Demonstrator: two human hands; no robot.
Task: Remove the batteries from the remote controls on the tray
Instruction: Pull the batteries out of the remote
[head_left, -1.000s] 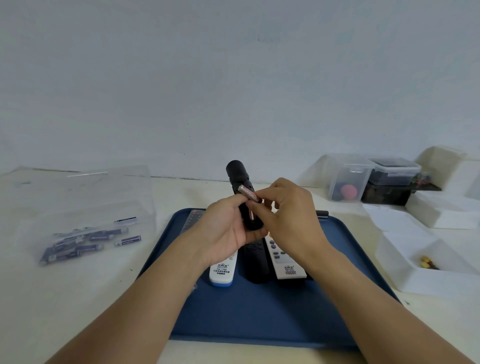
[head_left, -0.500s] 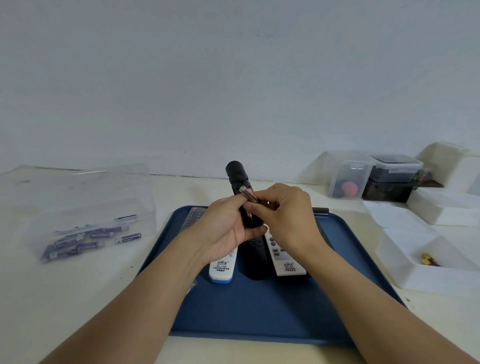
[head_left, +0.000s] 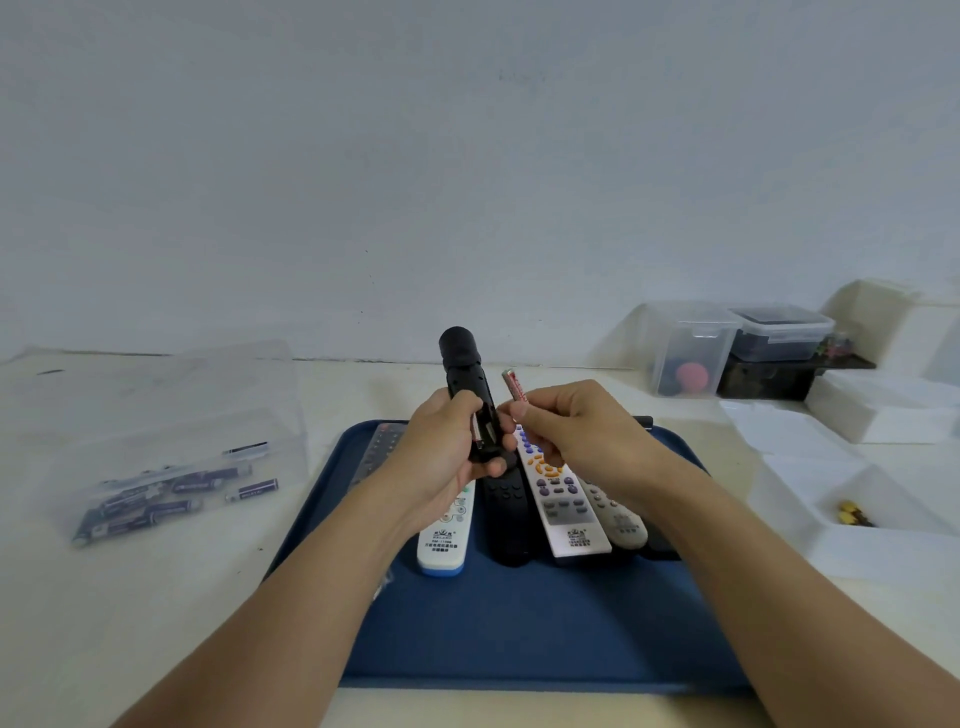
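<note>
So the left hand (head_left: 441, 457) is wrapped around a black remote (head_left: 465, 384), holding it up above the blue tray (head_left: 519, 634) with the open battery bay facing the person, and there looks to be one more cell (head_left: 476, 432) sitting in the slot, though it's partly hidden by the thumb. The right hand (head_left: 576, 431) has just a fingertip pinch on a red and white battery (head_left: 513, 385), which sticks up clear of the remote, just to its right. The other remotes lie side by side on the tray under the hands: a white one with a blue end (head_left: 441, 540), a black one (head_left: 506, 512), a white one with coloured buttons (head_left: 563, 506) and a beige one (head_left: 621, 514). If it were me, I'd drop that battery in with the loose ones in the clear box (head_left: 156, 441) on the tabletop to the left, keep the remote tilted so the second cell can't fall, then push it against the spring end and lift the free end out with a fingernail.
</note>
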